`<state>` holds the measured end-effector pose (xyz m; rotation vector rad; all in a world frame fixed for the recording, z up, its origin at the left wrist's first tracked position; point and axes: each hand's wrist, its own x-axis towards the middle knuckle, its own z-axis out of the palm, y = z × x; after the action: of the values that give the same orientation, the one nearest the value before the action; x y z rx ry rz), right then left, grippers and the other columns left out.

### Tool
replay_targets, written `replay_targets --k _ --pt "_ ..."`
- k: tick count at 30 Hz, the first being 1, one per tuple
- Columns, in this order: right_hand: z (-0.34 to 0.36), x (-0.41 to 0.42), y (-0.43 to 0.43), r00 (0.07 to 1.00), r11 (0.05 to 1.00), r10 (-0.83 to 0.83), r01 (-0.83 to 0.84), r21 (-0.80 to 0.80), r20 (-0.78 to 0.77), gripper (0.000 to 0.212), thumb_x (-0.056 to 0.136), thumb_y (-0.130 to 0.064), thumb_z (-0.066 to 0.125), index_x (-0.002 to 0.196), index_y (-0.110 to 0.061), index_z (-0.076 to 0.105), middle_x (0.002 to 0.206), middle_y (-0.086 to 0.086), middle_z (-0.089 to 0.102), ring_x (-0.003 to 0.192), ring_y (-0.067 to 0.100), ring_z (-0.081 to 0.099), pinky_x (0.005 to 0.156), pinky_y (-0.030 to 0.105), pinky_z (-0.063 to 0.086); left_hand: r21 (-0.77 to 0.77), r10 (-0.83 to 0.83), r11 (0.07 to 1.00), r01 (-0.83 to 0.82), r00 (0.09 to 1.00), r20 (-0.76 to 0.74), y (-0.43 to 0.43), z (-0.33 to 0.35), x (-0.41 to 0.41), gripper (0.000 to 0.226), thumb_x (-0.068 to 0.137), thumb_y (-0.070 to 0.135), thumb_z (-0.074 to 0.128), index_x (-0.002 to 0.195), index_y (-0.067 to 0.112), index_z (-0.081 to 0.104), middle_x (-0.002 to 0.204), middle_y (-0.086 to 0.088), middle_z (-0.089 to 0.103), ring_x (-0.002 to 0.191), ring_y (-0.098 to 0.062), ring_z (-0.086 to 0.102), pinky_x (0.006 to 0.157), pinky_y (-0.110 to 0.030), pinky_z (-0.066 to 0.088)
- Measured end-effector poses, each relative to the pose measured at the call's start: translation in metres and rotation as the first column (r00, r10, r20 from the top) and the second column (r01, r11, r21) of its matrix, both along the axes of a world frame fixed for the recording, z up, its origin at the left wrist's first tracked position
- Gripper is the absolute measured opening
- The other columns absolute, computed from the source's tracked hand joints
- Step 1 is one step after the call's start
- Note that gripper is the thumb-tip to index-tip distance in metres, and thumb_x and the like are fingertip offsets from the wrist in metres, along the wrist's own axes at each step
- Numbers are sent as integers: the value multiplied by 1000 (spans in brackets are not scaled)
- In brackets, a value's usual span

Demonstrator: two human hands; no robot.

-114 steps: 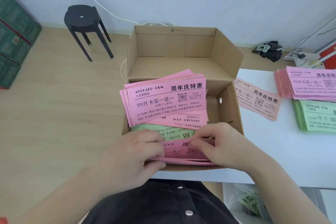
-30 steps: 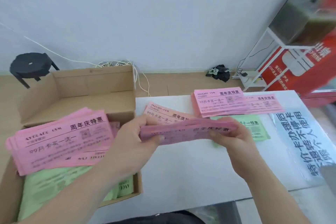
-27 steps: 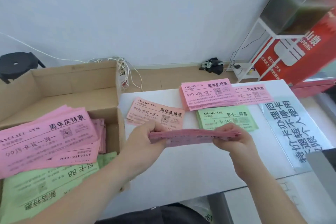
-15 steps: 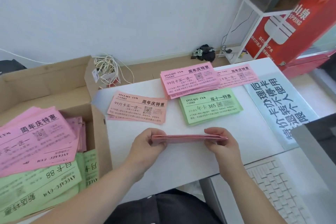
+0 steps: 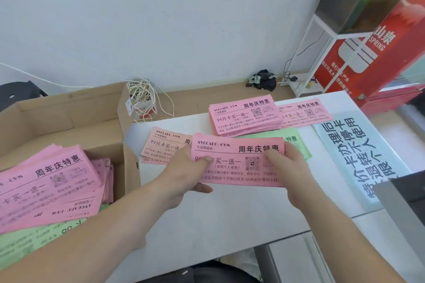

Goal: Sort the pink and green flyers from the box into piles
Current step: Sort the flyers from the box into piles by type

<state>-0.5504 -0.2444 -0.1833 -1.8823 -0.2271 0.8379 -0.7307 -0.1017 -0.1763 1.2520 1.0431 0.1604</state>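
A: State of the hands?

B: Both grasping. Left hand [image 5: 184, 174] pinches the left end of a bundle of pink paper flyers [image 5: 239, 158], thumb on top, fingers under. Right hand [image 5: 289, 167] grips the right end the same way. The bundle is face up, held over the white bench [image 5: 230, 213], to the right of the open brown cardboard box [image 5: 69, 119].

A: Box contents?

B: Fanned heap of loose pink flyers [image 5: 46, 181] on top, green paper flyers [image 5: 34, 239] under them at the near side. The far half shows bare cardboard.

A: Piles on the bench?

B: All right of the box. Closest to it is a flat pink flyer [image 5: 163, 145], partly hidden behind the held bundle. Farther right, at the far bench edge, is a thick pink pile [image 5: 243, 115], and just beyond it another pink flyer [image 5: 303, 112]. The green pile [image 5: 292, 142] sits nearer the person than the thick pink pile, mostly covered by the bundle and the right hand.

A: Anything else?

B: Pale blue printed sheet [image 5: 358, 151], flat on the bench, farthest from the box.
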Motion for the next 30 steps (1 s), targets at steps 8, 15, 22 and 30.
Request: replay_targets --k 8,15,22,30 --pt "26 77 41 979 972 200 -203 -120 -32 16 105 -22 45 115 -19 57 98 8 75 69 25 71 45 33 51 -27 -9 1000 7 999 -54 40 7 56 17 108 18 50 117 17 65 110 -10 76 83 -27 66 53 -29 52" --pt "7 144 98 964 975 184 -154 -162 192 13 106 -21 50 115 -16 58 95 6 75 68 24 68 45 31 48 -28 24 999 -26 996 -81 81 7 126 19 105 11 51 110 20 67 100 -4 79 86 -22 74 59 -30 59" --pt "-32 165 115 894 942 290 -204 -267 342 16 106 -26 53 118 -19 61 97 3 71 83 26 70 67 45 59 79 43 996 -34 992 -120 86 -18 134 21 101 3 55 101 17 69 87 1 77 64 -10 73 50 -26 57" --pt "-39 170 117 832 936 321 -207 -283 453 14 103 -25 55 107 -26 69 87 -7 71 74 15 66 63 33 52 210 78 976 -52 990 -120 88 -25 132 18 99 6 59 112 15 65 88 -2 73 51 -2 67 45 -19 49"
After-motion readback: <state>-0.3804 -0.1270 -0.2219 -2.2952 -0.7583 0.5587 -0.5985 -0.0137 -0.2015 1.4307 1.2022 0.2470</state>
